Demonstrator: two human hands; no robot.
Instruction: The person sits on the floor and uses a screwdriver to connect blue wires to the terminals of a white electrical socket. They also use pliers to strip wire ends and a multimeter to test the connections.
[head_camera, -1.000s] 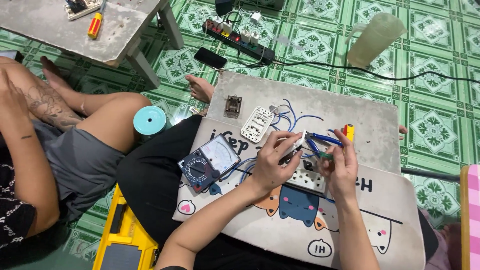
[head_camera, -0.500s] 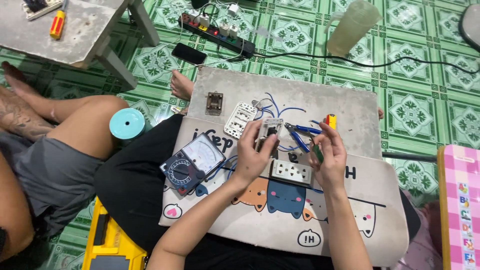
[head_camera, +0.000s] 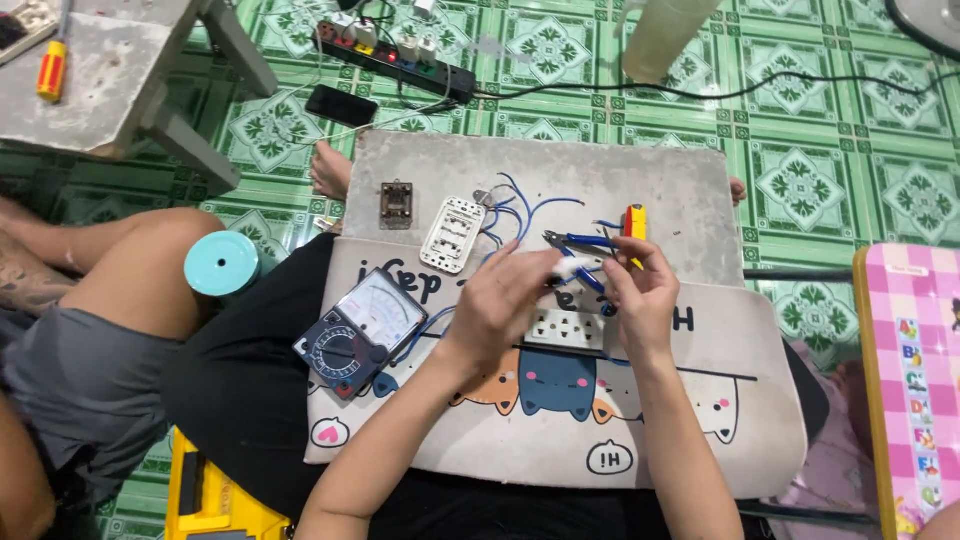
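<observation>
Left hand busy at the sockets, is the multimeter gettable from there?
Probably yes. The multimeter lies uncovered on the lap board, just beside the left hand, with nothing between them. The hand would have to let go of the small white part it pinches first.

Left hand (head_camera: 505, 300) fingers curled; right hand (head_camera: 640, 295) close beside, pinching.
</observation>
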